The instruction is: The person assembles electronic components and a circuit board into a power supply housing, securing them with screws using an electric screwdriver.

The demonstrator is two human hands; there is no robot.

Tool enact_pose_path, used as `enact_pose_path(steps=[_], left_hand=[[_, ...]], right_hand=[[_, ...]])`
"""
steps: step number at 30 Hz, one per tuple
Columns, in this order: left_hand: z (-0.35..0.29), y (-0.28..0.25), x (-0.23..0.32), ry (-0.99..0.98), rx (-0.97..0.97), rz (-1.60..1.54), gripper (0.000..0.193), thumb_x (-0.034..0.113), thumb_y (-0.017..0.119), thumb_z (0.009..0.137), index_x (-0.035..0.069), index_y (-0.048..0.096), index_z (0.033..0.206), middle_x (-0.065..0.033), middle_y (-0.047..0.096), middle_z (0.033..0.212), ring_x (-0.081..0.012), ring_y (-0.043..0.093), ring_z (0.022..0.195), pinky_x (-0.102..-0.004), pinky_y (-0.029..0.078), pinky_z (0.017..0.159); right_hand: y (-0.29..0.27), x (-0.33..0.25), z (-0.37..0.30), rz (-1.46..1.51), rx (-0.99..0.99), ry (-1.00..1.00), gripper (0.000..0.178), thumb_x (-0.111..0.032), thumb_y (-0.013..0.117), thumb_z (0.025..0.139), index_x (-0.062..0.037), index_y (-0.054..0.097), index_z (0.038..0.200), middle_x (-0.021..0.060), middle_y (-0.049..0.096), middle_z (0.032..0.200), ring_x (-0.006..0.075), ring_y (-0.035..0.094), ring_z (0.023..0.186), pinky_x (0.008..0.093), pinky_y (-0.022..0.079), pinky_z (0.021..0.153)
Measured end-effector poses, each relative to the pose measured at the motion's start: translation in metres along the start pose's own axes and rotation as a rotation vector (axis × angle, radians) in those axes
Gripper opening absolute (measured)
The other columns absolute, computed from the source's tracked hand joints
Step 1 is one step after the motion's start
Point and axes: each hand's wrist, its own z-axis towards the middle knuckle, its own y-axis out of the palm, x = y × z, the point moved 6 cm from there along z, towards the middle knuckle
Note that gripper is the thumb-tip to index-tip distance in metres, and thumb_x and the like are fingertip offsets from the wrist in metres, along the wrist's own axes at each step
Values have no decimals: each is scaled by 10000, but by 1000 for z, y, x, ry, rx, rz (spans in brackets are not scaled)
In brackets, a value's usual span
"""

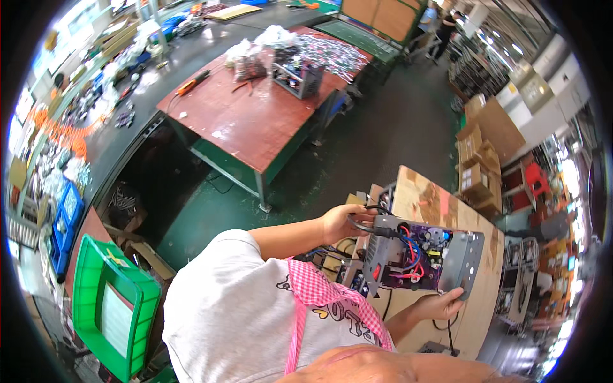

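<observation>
An open electrical unit (418,255) with a grey metal frame, purple circuit board, red and blue wires and a red switch is held over the wooden tabletop (472,325). My left hand (345,223) is closed round a black cable (361,225) at the unit's end panel. Its fingertips are partly hidden by the cable. My right hand (440,304) grips the lower corner of the grey plate at the other end, thumb on the plate and fingers underneath. Another black cable (451,335) hangs beside the right hand.
Ahead stands a red-topped table (236,127) with a similar unit (299,78), plastic bags of parts (246,60) and an orange-black tool (191,83). A green crate (150,300) is at left. Cardboard boxes (476,182) line the right. Two people (440,35) stand far off.
</observation>
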Motion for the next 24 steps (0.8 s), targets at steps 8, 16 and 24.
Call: enact_pose_path(steps=[8, 16, 24], left_hand=[[-191, -143, 174, 365, 294, -131, 240, 243, 610, 879, 82, 667, 1048, -72, 688, 1082, -245, 621, 1053, -478, 482, 933], [-369, -287, 258, 585, 668, -294, 259, 247, 616, 886, 60, 669, 1057, -87, 686, 1080, -272, 628, 1043, -457, 523, 917], [-414, -372, 290, 707, 850, -481, 285, 236, 564, 907, 27, 646, 1083, -86, 652, 1093, -219, 595, 1047, -475, 520, 939]], right_hand=[[191, -130, -174, 201, -528, 5, 255, -171, 621, 961, 51, 651, 1082, 111, 690, 964, 194, 639, 844, 335, 518, 736], [348, -216, -408, 453, -1012, 248, 129, -70, 670, 922, 19, 659, 1014, 24, 651, 944, 87, 593, 866, 242, 485, 790], [478, -293, -557, 591, -1267, 88, 94, -26, 686, 890, 29, 658, 961, 32, 646, 873, 103, 596, 800, 246, 482, 736]])
